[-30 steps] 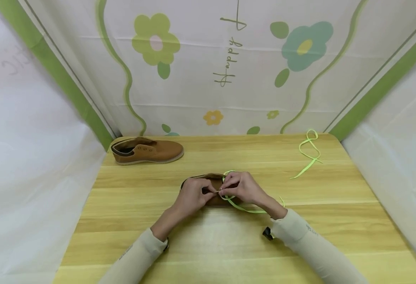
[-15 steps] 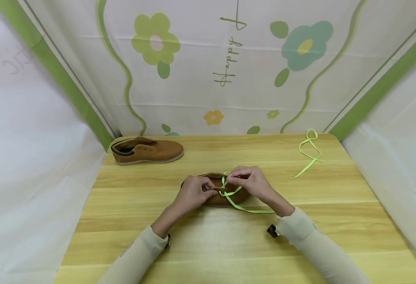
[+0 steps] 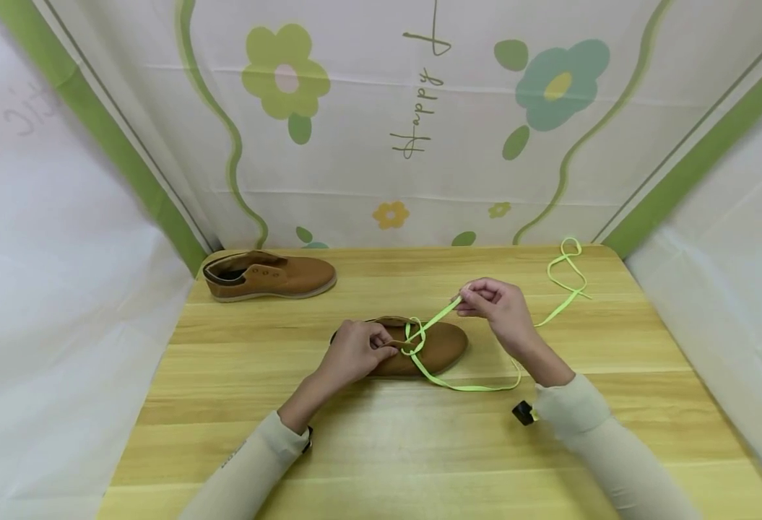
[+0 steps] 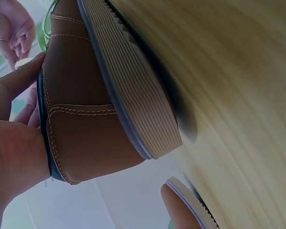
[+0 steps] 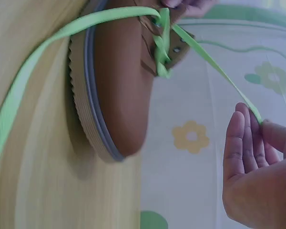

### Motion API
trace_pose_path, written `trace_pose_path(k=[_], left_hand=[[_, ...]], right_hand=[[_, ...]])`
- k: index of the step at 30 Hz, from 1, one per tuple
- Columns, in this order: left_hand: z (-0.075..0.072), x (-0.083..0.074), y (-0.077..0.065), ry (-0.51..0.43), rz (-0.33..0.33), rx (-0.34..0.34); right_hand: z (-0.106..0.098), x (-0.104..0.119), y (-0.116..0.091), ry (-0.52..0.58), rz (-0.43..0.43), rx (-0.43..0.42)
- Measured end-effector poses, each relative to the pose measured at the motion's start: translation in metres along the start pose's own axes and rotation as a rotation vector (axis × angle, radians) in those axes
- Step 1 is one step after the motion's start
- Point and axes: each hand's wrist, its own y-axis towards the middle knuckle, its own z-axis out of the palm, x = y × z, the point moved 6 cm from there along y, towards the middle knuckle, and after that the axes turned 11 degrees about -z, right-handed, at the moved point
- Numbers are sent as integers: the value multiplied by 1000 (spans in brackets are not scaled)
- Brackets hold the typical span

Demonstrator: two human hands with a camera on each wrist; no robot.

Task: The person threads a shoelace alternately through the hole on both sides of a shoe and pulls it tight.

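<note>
A brown shoe [image 3: 447,348] lies upright mid-table, toe to the right. My left hand [image 3: 353,354] pinches the near eyelet flap between thumb and fingers. The right hand [image 3: 503,312] pinches a neon green shoelace [image 3: 438,318], stretched up and rightward from the eyelets. In the right wrist view the lace [image 5: 219,69] runs taut to the thumb and fingers, and other strands cross over the tongue area. The lace's other length trails over the table at the near side. From the left wrist, the shoe's heel [image 4: 86,143] shows, with the thumb over the collar.
A second brown shoe [image 3: 302,274], its eyelets unlaced, stands at the back left. Another green shoelace [image 3: 576,278] lies loosely at the back right. A patterned cloth [image 3: 354,144] hangs behind the wooden table [image 3: 387,448], and white cloth hangs at both sides.
My right hand has moved from the eyelets up and to the right, drawing the shoelace out into a straight line. The left hand stays on the flap.
</note>
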Motion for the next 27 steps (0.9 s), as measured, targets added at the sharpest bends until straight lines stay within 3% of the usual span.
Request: trace_pose_path(k=[14, 27], left_hand=[[0, -1, 2, 30, -11, -6], [1, -2, 4, 84, -8, -23]], right_hand=[[-44, 10, 6, 57, 32, -114], [-77, 0, 2, 56, 105, -245]])
